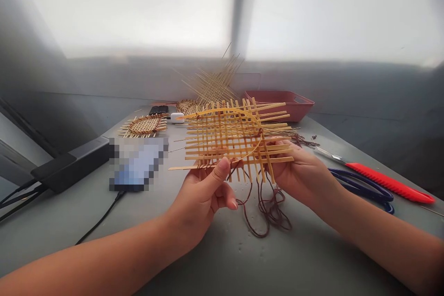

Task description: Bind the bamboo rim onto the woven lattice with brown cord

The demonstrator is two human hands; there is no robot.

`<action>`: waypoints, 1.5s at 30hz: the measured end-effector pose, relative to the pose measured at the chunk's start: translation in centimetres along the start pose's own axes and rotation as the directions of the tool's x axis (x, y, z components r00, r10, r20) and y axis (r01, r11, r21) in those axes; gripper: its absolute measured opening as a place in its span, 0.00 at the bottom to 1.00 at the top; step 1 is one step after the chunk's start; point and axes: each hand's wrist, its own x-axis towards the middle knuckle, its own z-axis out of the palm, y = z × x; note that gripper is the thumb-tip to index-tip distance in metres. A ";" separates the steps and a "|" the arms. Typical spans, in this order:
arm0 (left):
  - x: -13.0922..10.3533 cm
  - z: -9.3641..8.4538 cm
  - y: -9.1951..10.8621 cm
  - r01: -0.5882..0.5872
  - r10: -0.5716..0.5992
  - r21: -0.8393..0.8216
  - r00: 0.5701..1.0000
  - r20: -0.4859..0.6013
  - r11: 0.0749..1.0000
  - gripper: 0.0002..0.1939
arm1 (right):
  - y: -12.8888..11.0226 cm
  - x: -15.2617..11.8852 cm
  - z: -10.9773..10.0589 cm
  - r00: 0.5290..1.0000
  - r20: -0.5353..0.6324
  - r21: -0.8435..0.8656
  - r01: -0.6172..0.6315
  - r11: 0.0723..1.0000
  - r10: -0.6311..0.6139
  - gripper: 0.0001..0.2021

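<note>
Between my hands, raised off the table, is a woven bamboo panel (222, 134) of crossed strips with loose ends sticking out. A thin bent bamboo strip (239, 110) curves across its face, tied on with dark thread in places. My left hand (211, 189) pinches the lower left edge, thumb in front and some fingers behind. My right hand (298, 171) grips the lower right edge; its fingertips are mostly hidden behind the strips. Brown cord (274, 212) hangs from the panel's underside and lies in loops on the table.
Right: a red-handled knife (388, 182) and blue-handled scissors (364, 187). Back: a pink basket (282, 106), a loose bamboo weave (215, 83), a white earphone case (177, 118). Left: a small woven piece (144, 125), a blurred-out phone (138, 164) with cable, and a black box (72, 162).
</note>
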 end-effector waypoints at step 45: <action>0.8 -0.1 -0.8 -0.016 0.050 0.122 0.958 -0.281 0.992 0.17 | -0.7 -4.8 1.6 0.795 0.426 -0.628 0.603 0.492 -0.431 0.07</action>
